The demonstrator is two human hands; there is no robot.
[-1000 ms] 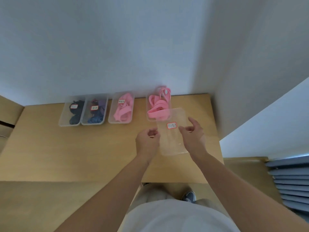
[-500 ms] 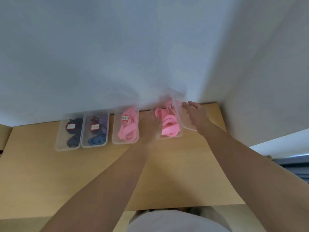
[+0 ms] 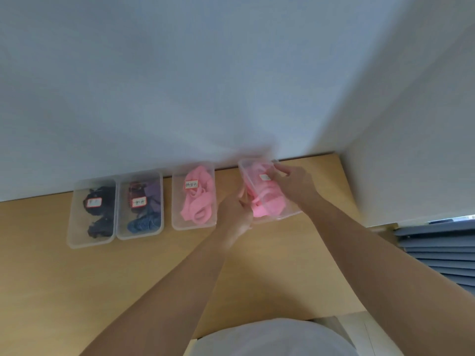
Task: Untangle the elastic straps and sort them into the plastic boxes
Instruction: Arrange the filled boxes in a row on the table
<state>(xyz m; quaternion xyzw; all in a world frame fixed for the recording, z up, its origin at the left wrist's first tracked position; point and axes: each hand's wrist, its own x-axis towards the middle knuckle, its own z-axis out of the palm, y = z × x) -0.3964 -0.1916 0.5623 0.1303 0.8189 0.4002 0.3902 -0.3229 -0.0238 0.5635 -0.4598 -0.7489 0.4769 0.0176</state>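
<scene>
Four clear plastic boxes stand in a row against the wall. The rightmost box (image 3: 289, 215) holds bright pink elastic straps (image 3: 268, 205). A clear lid (image 3: 253, 167) with a white label lies tilted over this box. My left hand (image 3: 235, 210) pinches the lid's left edge. My right hand (image 3: 294, 185) grips the lid's far right side, fingers curled over its top. The view is blurred around the lid.
Left of it stands a box of pale pink straps (image 3: 195, 201), then a box of red, purple and blue straps (image 3: 144, 209), then a box of dark straps (image 3: 99, 214), each with a label. The wooden table (image 3: 128, 278) ends at a wall corner on the right.
Both hands carried the clear lid from the table's middle up over the rightmost box and set it down on the pink straps. The camera tilted up toward the wall.
</scene>
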